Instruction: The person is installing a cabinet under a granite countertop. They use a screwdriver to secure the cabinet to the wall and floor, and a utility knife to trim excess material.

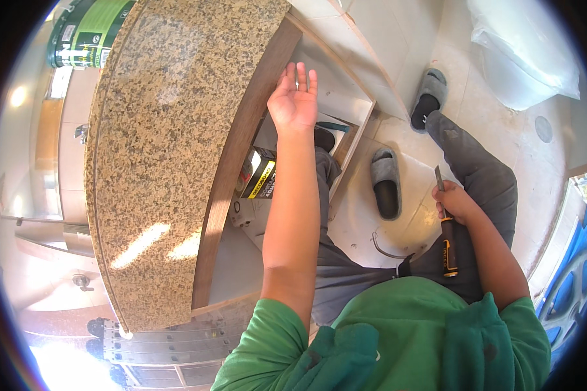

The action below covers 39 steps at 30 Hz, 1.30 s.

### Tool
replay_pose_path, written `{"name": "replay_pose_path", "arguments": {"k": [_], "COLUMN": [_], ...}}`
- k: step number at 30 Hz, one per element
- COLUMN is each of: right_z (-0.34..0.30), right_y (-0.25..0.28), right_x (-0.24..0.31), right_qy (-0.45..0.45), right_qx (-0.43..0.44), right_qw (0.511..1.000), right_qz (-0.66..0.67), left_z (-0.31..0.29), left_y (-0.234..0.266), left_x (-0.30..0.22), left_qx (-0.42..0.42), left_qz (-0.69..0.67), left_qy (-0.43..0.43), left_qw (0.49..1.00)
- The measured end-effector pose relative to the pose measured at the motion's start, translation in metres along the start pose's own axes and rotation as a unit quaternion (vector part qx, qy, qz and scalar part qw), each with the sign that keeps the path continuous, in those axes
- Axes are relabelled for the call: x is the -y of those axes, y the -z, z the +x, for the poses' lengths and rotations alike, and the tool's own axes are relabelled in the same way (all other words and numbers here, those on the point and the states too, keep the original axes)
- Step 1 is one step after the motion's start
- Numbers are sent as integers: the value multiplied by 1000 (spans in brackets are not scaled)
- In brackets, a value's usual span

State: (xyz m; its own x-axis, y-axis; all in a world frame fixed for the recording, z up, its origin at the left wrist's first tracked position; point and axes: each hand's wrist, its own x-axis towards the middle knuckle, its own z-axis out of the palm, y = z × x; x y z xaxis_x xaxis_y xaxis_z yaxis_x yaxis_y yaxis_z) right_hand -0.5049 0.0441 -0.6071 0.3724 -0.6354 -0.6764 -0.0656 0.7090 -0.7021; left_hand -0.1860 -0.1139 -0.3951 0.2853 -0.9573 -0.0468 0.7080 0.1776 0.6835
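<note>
My left hand (pixel 294 104) is raised beside the wooden edge (pixel 241 137) of the granite counter (pixel 156 130), at the mouth of the cabinet under it. Its palm faces up, its fingers are stretched out, and nothing lies in it. The fingertips are near the wood; whether they touch it I cannot tell. Over my thigh, my right hand (pixel 455 201) is closed around a chisel (pixel 448 244). The black and orange handle hangs down below the fingers, and the flat metal blade points up and away from me.
Inside the cabinet stands a yellow and black tin (pixel 262 174); a teal strip (pixel 332 126) lies farther in. A grey slipper (pixel 386 186) lies on the tiles. An open cabinet door (pixel 371 49) stands ahead. Far right is a white plastic bag (pixel 518 58). A green tub (pixel 88 36) sits past the counter.
</note>
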Motion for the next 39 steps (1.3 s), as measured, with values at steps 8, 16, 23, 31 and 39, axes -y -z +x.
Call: {"name": "replay_pose_path", "arguments": {"k": [8,16,23,31,39], "right_z": [0,-33,-14,19,68], "right_y": [4,-10,-109,-223,-253], "right_x": [0,37,79,175,221], "right_qy": [-10,35,100,267,274], "right_qx": [25,31,114,179,233], "right_qw": [999,970,920,871,873], "right_qz": [40,239,361,371,329], "left_z": [-28,-151,-231,-187,-129], "left_y": [0,86,92,86,87], "left_x": [9,30,51,4,-30], "left_qx": [72,184,179,102,-25], "left_qz": [367,584,478,607,709], "left_qy": [92,180,180,-58,-36], "left_qw": [923,770,841,786,704]}}
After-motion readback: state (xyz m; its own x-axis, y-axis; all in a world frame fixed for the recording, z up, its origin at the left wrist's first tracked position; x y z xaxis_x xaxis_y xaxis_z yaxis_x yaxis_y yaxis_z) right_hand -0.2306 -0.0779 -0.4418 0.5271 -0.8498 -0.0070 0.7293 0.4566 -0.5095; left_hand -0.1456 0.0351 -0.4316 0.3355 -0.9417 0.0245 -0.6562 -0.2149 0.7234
